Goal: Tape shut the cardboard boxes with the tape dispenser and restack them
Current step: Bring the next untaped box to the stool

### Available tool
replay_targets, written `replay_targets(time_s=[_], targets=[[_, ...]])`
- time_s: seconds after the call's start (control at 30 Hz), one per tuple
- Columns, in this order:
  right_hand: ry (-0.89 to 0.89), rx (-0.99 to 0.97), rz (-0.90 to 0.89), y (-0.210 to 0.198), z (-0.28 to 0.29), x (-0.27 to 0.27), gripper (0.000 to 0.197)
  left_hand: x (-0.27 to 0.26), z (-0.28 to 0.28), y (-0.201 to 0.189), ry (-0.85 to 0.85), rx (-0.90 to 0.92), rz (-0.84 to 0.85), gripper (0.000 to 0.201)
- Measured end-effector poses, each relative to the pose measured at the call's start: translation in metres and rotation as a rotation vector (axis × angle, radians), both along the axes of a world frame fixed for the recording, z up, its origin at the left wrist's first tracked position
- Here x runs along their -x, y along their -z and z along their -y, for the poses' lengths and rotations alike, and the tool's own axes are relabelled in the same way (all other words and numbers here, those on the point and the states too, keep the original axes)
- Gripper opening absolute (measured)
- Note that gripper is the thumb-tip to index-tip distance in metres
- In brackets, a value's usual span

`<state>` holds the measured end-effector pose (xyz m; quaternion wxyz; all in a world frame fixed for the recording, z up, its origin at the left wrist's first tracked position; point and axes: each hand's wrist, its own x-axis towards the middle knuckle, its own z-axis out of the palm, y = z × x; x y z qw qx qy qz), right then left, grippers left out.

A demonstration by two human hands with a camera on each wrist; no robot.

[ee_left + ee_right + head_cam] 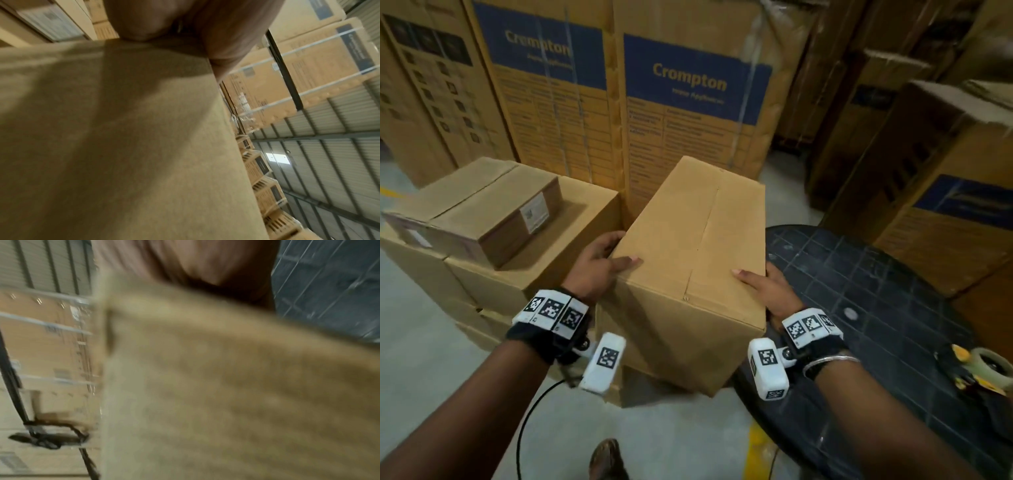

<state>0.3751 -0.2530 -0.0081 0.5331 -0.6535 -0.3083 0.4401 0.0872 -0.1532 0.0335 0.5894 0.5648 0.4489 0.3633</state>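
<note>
Both hands are gripping the box [688, 246] from opposite sides, left hand [599, 263] and right hand [770, 291] thumbs lying on top, dispenser [983, 371] sitting on the table [876, 281].

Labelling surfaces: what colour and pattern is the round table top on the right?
Black table top with a moulded square grid; clearest in the head view.

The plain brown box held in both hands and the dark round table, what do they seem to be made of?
Plain brown box: matte corrugated cardboard, judging by its folded flaps and centre seam. Dark round table: probably moulded plastic with a slight sheen, given its embossed grid; uncertain.
</note>
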Motion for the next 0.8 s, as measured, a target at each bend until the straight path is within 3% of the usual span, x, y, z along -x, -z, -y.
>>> replay_targets(time_s=[0.13,0.3,0.37,0.57,0.73,0.8], targets=[[0.044,-0.001,0.024,-0.012,0.064,-0.048,0.028,-0.059,0.044,0.001,0.066,0.0,0.025,0.047],[0.147,0.051,0.053,-0.016,0.123,-0.112,0.053,-0.132,0.081,0.005,0.143,0.085,0.091,0.049],[0.185,0.055,0.073,-0.017,0.14,-0.136,0.052,-0.162,0.092,0.007,0.165,0.085,0.103,0.045],[0.261,0.111,0.138,-0.006,0.166,-0.21,0.056,-0.245,0.097,0.037,0.257,0.135,0.112,0.047],[0.305,0.161,0.167,0.023,0.171,-0.279,0.091,-0.313,0.094,0.069,0.323,0.11,0.066,0.045],[0.318,0.204,0.173,0.024,0.176,-0.296,0.079,-0.336,0.095,0.08,0.351,0.129,0.067,0.048]])
